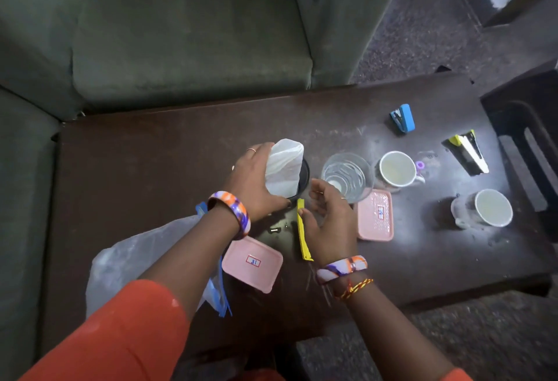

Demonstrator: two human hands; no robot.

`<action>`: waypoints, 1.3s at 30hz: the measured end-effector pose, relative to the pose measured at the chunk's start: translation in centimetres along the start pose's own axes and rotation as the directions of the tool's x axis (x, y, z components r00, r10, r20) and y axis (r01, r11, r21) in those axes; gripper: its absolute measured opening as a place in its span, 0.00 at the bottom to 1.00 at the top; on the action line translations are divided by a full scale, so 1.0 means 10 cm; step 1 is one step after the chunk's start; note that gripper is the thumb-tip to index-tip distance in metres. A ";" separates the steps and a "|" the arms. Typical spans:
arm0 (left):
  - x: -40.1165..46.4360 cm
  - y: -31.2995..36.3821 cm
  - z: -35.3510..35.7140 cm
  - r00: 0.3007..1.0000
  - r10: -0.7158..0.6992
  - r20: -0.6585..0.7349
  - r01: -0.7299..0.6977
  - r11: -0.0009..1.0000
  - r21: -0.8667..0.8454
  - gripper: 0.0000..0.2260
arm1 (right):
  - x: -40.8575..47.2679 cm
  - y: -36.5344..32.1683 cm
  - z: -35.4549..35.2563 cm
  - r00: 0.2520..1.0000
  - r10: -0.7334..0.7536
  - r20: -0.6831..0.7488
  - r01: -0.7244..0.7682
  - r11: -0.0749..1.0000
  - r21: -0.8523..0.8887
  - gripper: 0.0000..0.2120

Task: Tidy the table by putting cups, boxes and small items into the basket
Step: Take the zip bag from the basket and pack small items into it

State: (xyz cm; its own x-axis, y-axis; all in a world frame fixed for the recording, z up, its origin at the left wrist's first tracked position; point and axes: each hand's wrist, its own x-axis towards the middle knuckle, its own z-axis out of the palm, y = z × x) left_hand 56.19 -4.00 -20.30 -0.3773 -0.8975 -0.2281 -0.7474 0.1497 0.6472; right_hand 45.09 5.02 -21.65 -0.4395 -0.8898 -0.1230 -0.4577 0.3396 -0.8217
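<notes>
The fingers (259,157) of the left hand (252,181) are curled round a white crumpled bag (285,168), gripping it against a black round container (303,177) that stands on the dark brown table (151,163). The fingers (317,192) of the right hand (330,223) are loosely curled and hold nothing; the hand hovers just right of the black container and near a yellow clip (303,234) that lies flat on the table.

A clear glass (347,177) stands just beyond the right hand. To its right stands a white cup (397,169), and farther right a second white cup (492,208). A pink lid (376,216) lies flat in front of the glass, touching its base. Another pink lid (253,264) lies between the two forearms. A clear plastic bag with a blue strip (136,257) lies under the left forearm.

A blue stapler (403,118) rests on the far side of the table. A black and yellow stapler (466,151) lies to its right. The dark basket (525,127) stands at the right edge of the view, beside the table.
</notes>
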 end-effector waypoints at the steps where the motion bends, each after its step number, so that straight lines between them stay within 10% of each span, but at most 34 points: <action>1: -0.06 0.02 0.03 1.000 -0.001 0.010 0.001 1.000 -0.003 0.40 | -0.04 0.02 0.01 0.999 0.035 0.014 -0.035 0.999 0.015 0.23; 15: -0.37 0.18 0.29 0.998 -0.053 -0.029 0.052 0.998 -0.039 0.40 | -0.26 0.16 0.07 0.899 0.437 -0.002 -0.399 0.821 0.408 0.17; 31: -0.39 0.16 0.29 0.995 -0.098 -0.001 0.098 0.990 -0.105 0.47 | -0.17 0.17 0.06 0.818 0.566 0.100 -0.503 0.621 0.600 0.13; 39: -0.81 -0.12 -0.03 0.876 -0.156 -0.457 0.062 0.975 -0.214 0.29 | -0.52 0.06 0.22 0.850 0.489 0.197 -0.513 0.679 0.525 0.13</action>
State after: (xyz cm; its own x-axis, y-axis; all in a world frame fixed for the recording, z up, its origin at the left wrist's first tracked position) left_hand 60.28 2.93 -19.04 0.0359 -0.9989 0.0311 -0.6348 0.0013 0.7727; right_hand 48.78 9.15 -22.69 -0.4447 -0.6503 -0.6159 0.3205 0.5266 -0.7874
